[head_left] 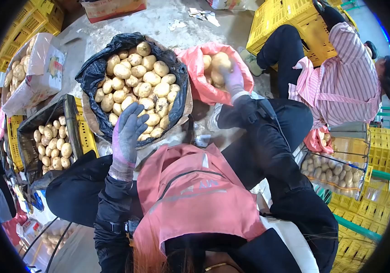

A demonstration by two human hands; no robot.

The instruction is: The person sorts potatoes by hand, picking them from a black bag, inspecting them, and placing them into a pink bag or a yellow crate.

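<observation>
My left hand (130, 132), in a grey and purple glove, is at the near edge of a round container lined with a black plastic bag (86, 68). Its fingers are spread and nothing is in them. Pale potatoes (138, 77) fill the lined container. My right hand (234, 79), gloved too, reaches over a pink plastic bag (196, 75) to the right. A motion-blurred potato (221, 61) is at its fingertips and appears gripped. More potatoes lie below in the pink bag, partly hidden by the hand.
A black-lined yellow crate (86, 129) of potatoes and a plastic-lined box (45, 68) stand at left. At right sits a person in a striped shirt (347, 82) beside stacked yellow crates (277, 22). A wire-framed container of potatoes (331, 170) is below them.
</observation>
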